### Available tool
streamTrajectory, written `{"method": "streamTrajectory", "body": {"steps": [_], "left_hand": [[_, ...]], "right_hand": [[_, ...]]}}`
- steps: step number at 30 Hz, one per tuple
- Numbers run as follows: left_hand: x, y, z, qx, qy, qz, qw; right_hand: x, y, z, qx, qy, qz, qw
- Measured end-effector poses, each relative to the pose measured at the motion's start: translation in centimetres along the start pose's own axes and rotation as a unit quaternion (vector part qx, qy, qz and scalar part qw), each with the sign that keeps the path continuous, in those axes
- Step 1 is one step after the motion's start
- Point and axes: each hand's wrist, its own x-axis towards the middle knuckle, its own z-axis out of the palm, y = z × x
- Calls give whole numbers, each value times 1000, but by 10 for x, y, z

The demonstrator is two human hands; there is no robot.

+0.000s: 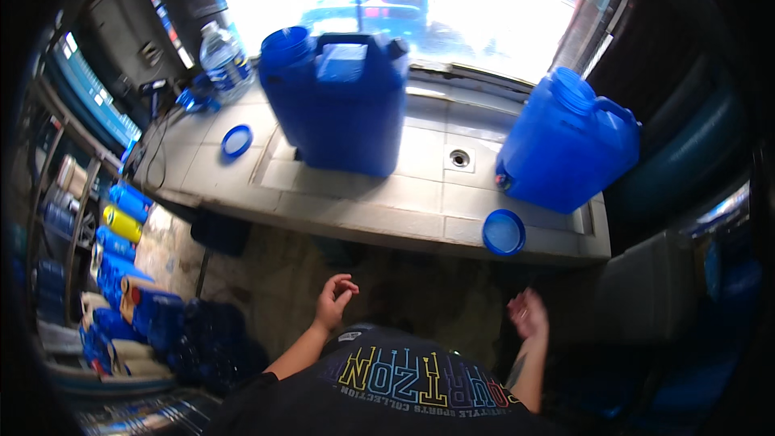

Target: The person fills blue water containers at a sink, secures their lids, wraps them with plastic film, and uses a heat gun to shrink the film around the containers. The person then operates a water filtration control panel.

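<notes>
My left hand (pixel 336 301) hangs in front of the tiled counter (pixel 363 191), fingers loosely curled and apart, holding nothing. To the right, my right hand (pixel 529 313) is also empty, slightly blurred, below a blue screw cap (pixel 504 232) near the counter's front edge. A blue plastic water container (pixel 345 115) with a handle stands uncapped at the middle left of the counter. Another blue container (pixel 569 145), its wide mouth uncovered and a small tap low on its side, stands at the right. A second blue cap (pixel 237 140) lies on the tiles at the left.
Between the containers is a metal drain (pixel 459 158). A clear plastic bottle (pixel 224 63) and a dark handheld device (pixel 154 89) with a cable are at the back left. Several blue containers (pixel 115 266) crowd the floor and rack at left. A grey bin (pixel 648 290) stands at right.
</notes>
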Motion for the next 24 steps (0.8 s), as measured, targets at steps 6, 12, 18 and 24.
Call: {"method": "streamTrajectory", "body": {"steps": [6,12,18,24], "left_hand": [[42,32,-40,110,-95,-22,989],[47,46,-96,115,-217,-124,961],[-64,-45,-241,3,-41,-419,907],[-265,-130,-422,310,43,-608,730]], "right_hand": [[-39,69,28,-157,-52,39,985],[-71,9,164,-172,-340,-114,917],[-36,140,241,-202,-342,78,914],[20,356,176,-639,-266,61,719]]}}
